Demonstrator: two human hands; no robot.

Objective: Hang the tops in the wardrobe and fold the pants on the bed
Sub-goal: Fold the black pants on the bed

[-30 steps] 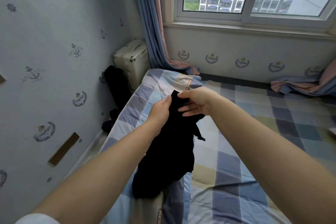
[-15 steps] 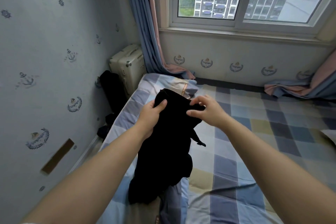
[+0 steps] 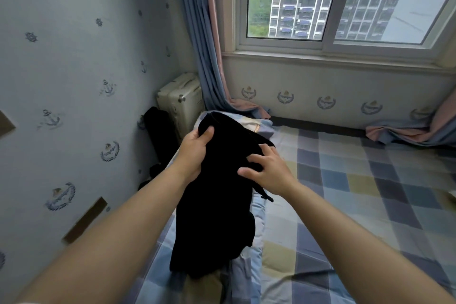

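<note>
A black garment (image 3: 217, 205) hangs bunched over the left side of the checked bed (image 3: 357, 205), its lower end resting on the sheet; a thin black drawstring dangles at its right edge. Whether it is pants or a top I cannot tell. My left hand (image 3: 195, 153) grips its upper left edge, thumb on top of the cloth. My right hand (image 3: 266, 170) grips the upper right part with curled, spread fingers. The wardrobe is out of view.
A cream suitcase (image 3: 180, 101) stands in the corner by the blue-pink curtain (image 3: 204, 57), with a black bag (image 3: 158, 128) beside it on the floor. The wall runs close along the bed's left side. More curtain cloth (image 3: 409, 128) lies bunched at the far right under the window.
My hands have moved apart along the garment's top edge, spreading it wider. The right hand shifted lower onto the cloth. The camera tilted up a little.
</note>
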